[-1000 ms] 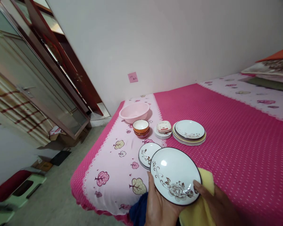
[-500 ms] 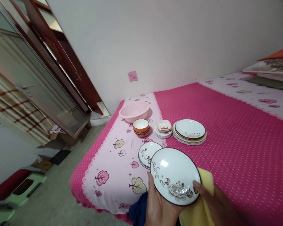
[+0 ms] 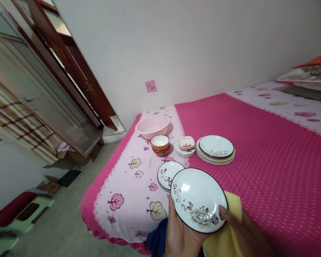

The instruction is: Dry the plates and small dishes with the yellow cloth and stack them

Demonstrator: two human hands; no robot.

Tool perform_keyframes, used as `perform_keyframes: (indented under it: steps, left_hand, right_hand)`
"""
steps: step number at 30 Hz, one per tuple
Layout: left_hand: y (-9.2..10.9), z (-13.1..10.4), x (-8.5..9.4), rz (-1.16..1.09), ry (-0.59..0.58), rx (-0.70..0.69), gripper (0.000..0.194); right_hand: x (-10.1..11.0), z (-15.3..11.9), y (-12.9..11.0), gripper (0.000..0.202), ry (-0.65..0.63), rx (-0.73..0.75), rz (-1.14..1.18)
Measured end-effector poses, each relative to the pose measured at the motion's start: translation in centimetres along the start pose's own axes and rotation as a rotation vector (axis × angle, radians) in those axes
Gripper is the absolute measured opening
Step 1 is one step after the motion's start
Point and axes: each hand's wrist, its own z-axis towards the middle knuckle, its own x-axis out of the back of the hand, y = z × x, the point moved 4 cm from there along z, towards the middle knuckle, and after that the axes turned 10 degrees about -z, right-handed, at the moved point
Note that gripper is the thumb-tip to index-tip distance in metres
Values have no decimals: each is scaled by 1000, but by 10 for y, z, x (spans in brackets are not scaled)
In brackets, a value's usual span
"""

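Note:
A white plate (image 3: 195, 196) with a dark rim and brown flower print is held up, tilted toward me, above the bed's near edge. My left hand (image 3: 179, 232) supports it from below, its thumb along the left rim. On the right, my right hand (image 3: 238, 225) grips the rim with the thumb on the printed face, and a yellow cloth (image 3: 223, 242) hangs between that hand and the plate's underside. Partly covered by the held plate, a stack of small matching plates (image 3: 167, 173) lies just behind it on the bedspread.
Farther back stand a pink basin (image 3: 149, 128), stacked orange bowls (image 3: 159, 143), small plates topped by a square dish (image 3: 186, 142), and a stack of larger plates (image 3: 216, 148). They rest on the pink bed (image 3: 270, 157). A stool (image 3: 21, 210) stands at the lower left.

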Motion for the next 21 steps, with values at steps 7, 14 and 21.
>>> perform_keyframes:
  steps: [7, 14, 21]
  left_hand:
    - [1, 4, 3, 33, 36, -32, 78]
    - [6, 0, 7, 249, 275, -146, 67]
    - [19, -10, 4, 893, 319, -175, 59]
  right_hand:
    - [-2, -9, -19, 55, -9, -43, 41]
    - [6, -7, -33, 45, -10, 32, 59]
    - [17, -6, -42, 36, 19, -59, -90]
